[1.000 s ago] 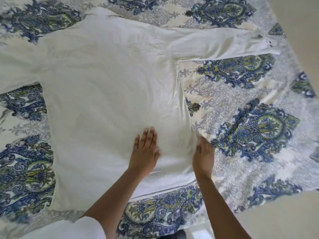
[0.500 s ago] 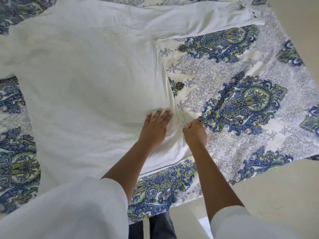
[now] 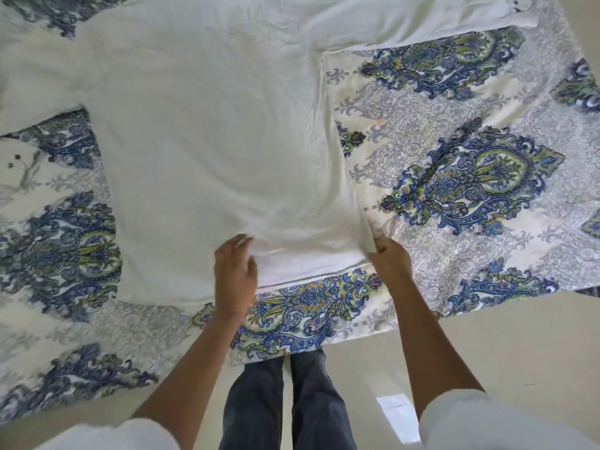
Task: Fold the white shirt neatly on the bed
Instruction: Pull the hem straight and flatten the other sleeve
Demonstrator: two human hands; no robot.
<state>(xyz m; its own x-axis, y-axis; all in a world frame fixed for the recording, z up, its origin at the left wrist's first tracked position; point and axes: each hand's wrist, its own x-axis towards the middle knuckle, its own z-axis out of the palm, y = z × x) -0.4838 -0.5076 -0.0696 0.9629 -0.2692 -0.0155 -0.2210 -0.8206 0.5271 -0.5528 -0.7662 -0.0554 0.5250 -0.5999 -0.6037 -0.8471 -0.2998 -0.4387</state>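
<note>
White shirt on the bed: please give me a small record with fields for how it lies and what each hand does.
shirt: spread flat on the bed, sleeves out, not yet folded
left hand: at the bottom hem, blurred, grip unclear
right hand: pinches the hem corner nearest it
</note>
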